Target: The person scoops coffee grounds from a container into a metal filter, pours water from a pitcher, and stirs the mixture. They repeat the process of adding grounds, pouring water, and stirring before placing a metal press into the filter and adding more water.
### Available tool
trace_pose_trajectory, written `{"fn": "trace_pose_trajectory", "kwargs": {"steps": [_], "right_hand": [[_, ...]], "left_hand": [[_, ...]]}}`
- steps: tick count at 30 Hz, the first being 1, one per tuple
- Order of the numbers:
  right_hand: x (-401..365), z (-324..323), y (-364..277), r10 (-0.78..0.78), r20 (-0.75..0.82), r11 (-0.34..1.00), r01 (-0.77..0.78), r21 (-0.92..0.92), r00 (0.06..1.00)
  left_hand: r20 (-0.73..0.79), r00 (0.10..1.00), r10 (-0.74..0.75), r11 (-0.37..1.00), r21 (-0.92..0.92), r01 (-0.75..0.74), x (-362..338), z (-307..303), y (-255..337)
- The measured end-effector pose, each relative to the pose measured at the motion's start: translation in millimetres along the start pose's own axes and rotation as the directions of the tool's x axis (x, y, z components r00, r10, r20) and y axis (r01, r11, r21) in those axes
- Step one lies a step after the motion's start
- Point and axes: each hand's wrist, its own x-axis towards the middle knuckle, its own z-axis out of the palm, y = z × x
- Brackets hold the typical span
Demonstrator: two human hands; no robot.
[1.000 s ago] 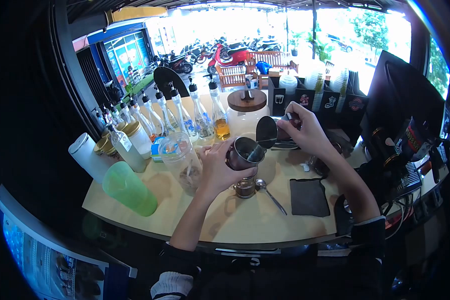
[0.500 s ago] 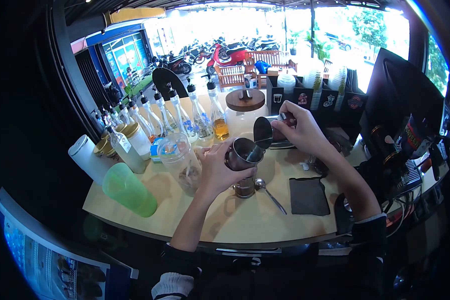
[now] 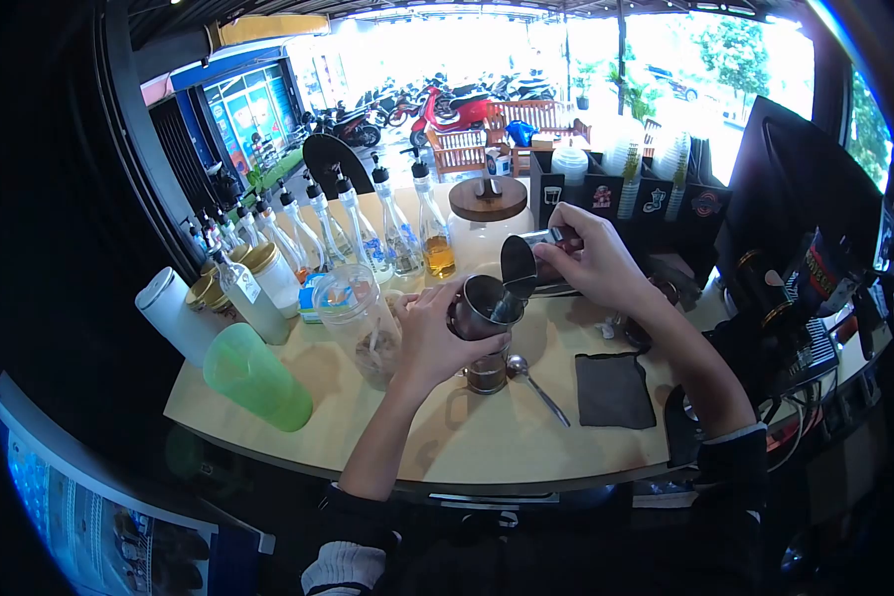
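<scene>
My left hand [image 3: 435, 328] is wrapped around a tall metal cup [image 3: 485, 310], its open mouth facing up. Directly below it stands a smaller shiny cup [image 3: 486, 374] on the counter, partly covered by my fingers and the upper cup. In my right hand [image 3: 601, 260] is a small metal pitcher [image 3: 519, 264], gripped at its handle and tipped to the left. Its lip hangs right at the rim of the tall cup, where a greyish streak shows between the two. A long spoon [image 3: 536, 389] lies just to the right of the lower cup.
A clear jar [image 3: 356, 318] and a green plastic cup [image 3: 256, 377] stand at left. Behind are pump bottles [image 3: 399, 228] and a wood-lidded canister [image 3: 489, 214]. A dark cloth [image 3: 616, 390] lies at right, with a black cup organizer [image 3: 606, 199] farther back.
The pitcher in my right hand has tipped slightly further and moved a little left and down toward the metal cup. My left hand stays in place.
</scene>
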Motion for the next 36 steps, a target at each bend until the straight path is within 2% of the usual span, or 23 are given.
{"fn": "trace_pose_trajectory", "kwargs": {"steps": [11,17,19,22,29,31,36], "right_hand": [[4.1,6.0,-5.4,0.016,0.009,0.999,-0.016,0.05,1.0],[9.9,11.4,-11.4,-0.07,-0.006,0.996,0.071,0.053,0.998],[11.8,12.5,-13.8,-0.156,-0.025,0.987,0.154,-0.047,0.987],[13.5,16.9,-13.6,-0.114,-0.005,0.992,0.114,0.046,0.993],[7.7,12.3,-26.8,-0.062,0.04,0.998,0.061,0.029,0.997],[4.5,12.1,-26.3,-0.048,0.028,0.993,0.045,0.111,0.998],[-0.6,9.9,-24.4,-0.032,0.02,0.99,0.029,0.136,0.999]], "left_hand": [[-0.01,1.0,-0.001,0.999,-0.037,0.001,-2.3,4.3,-0.4],[-0.008,1.0,0.01,0.999,-0.046,-0.011,-3.5,6.3,3.7],[-0.018,1.0,0.0,0.999,-0.047,0.0,-3.0,7.8,5.5],[-0.038,0.999,0.005,0.999,-0.039,-0.006,-3.4,10.4,5.8],[-0.071,0.997,-0.018,0.998,-0.063,0.014,-5.0,11.1,7.9],[-0.127,0.992,0.001,0.998,-0.062,-0.009,-5.6,13.5,5.3],[-0.113,0.994,0.006,0.996,-0.092,-0.017,-5.0,13.4,2.5]]}}
